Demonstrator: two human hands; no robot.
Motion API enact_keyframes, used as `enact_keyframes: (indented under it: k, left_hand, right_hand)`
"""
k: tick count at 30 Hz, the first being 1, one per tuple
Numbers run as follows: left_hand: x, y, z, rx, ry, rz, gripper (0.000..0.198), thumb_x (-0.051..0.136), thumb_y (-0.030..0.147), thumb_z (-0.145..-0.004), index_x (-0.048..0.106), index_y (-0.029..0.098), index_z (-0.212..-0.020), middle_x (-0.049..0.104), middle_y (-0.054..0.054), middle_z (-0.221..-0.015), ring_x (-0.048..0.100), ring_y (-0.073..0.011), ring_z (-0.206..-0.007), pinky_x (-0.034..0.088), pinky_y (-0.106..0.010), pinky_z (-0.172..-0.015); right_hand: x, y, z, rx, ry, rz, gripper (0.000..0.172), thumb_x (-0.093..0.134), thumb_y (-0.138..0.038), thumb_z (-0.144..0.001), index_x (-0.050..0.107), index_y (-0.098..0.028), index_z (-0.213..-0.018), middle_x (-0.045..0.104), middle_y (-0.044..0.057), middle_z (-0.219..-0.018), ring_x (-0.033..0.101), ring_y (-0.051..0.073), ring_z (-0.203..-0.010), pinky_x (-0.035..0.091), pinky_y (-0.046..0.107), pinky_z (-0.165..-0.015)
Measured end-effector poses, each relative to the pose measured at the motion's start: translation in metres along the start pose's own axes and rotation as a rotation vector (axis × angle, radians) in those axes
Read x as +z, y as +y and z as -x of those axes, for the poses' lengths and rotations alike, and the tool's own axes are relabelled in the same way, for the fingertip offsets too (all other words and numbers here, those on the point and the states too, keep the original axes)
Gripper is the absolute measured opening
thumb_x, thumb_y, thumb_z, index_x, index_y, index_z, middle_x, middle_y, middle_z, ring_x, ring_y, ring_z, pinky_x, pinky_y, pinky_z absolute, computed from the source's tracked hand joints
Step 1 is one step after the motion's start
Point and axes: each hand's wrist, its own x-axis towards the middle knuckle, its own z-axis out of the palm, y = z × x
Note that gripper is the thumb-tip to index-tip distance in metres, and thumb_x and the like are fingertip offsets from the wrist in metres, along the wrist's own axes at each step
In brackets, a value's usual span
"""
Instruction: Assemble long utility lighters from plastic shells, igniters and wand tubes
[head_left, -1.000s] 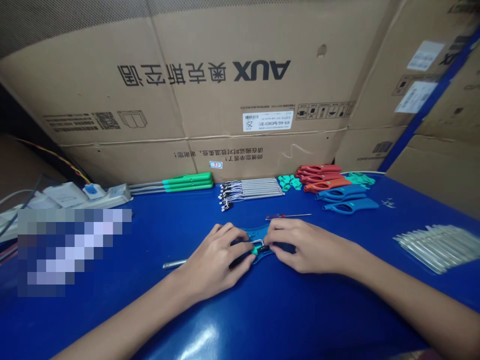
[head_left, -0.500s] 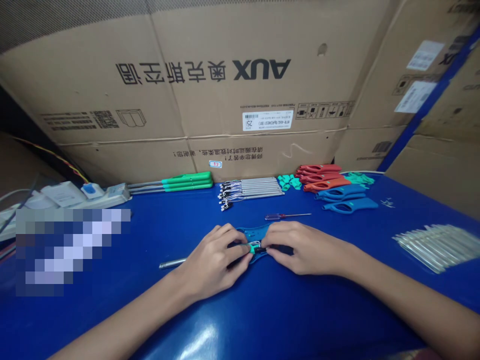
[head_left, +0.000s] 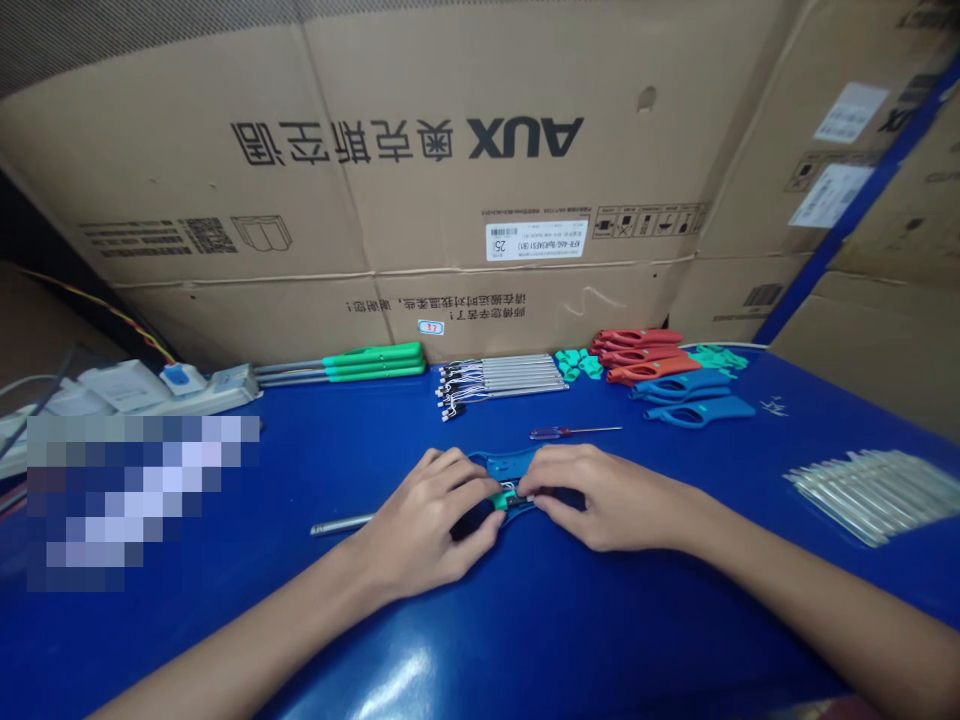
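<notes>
My left hand (head_left: pixel 439 520) is closed, its thumb and fingers pinching a small green plastic collar (head_left: pixel 500 500). A slim metal tube (head_left: pixel 337 525) sticks out to the left from behind that hand. My right hand (head_left: pixel 585 492) is closed at the collar's right side, fingertips on a small black part (head_left: pixel 516 498) with white wires. Just behind and beneath the fingertips lies an open blue handle shell (head_left: pixel 510 464), partly covered by both hands.
Beyond the hands lies a screwdriver (head_left: pixel 574 432). Farther back are green-handled rods (head_left: pixel 375 362), wired metal tubes (head_left: pixel 517 375), green collars (head_left: pixel 577 363), and red and blue handle shells (head_left: pixel 697 410). Clear-wrapped sticks (head_left: pixel 874 490) lie right; a power strip (head_left: pixel 232 385) left. Cardboard (head_left: pixel 405 210) stands behind.
My left hand and the metal tube have shifted very slightly left. The right fingertips have moved a little at the black part and wires.
</notes>
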Motion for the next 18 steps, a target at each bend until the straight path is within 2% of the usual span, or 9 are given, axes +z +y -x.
enact_keyframes:
  k: [9, 18]
  left_hand:
    - [-0.0052, 0.0013, -0.0021, -0.017, -0.045, -0.039, 0.02, 0.053, 0.026, -0.093, 0.066, 0.018, -0.106, 0.071, -0.005, -0.094, 0.063, -0.0221, -0.088, 0.043, -0.04, -0.081]
    - [-0.0016, -0.0006, -0.0003, -0.001, -0.007, -0.031, 0.016, 0.054, 0.024, -0.094, 0.067, 0.017, -0.096, 0.071, -0.004, -0.093, 0.063, -0.0211, -0.086, 0.044, -0.039, -0.078]
  right_hand:
    - [0.0009, 0.0018, -0.0007, 0.002, 0.007, -0.002, 0.018, 0.052, -0.016, -0.094, 0.07, -0.016, -0.1, 0.07, 0.007, -0.096, 0.064, 0.018, -0.088, 0.048, 0.03, -0.083]
    - [0.002, 0.004, -0.0013, -0.015, -0.005, -0.002, 0.019, 0.053, -0.017, -0.095, 0.071, -0.016, -0.101, 0.07, 0.007, -0.094, 0.063, 0.018, -0.087, 0.047, 0.03, -0.082]
